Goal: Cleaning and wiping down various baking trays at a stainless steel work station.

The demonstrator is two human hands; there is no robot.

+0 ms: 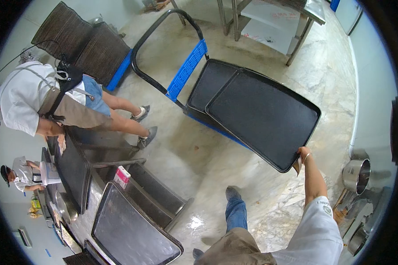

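Observation:
My right hand (303,153) grips the near right corner of a black baking tray (265,116), with a small brownish cloth or paper (298,165) hanging beneath the fingers. This tray lies skewed across another black baking tray (214,82), which shows at its left end. Both rest over a platform trolley with a blue deck (219,129) and a black tubular handle (149,33); how many trays lie below is hidden. My left hand is out of view.
Left, a person (63,96) bends over dark trays (69,165), a hand on a pinkish cloth (61,144). Another person (21,172) holds a plastic tub (49,173). A tray (136,228) stands near left. Tall tray stacks (99,53), a steel table (315,13) and a pot (356,175) surround me.

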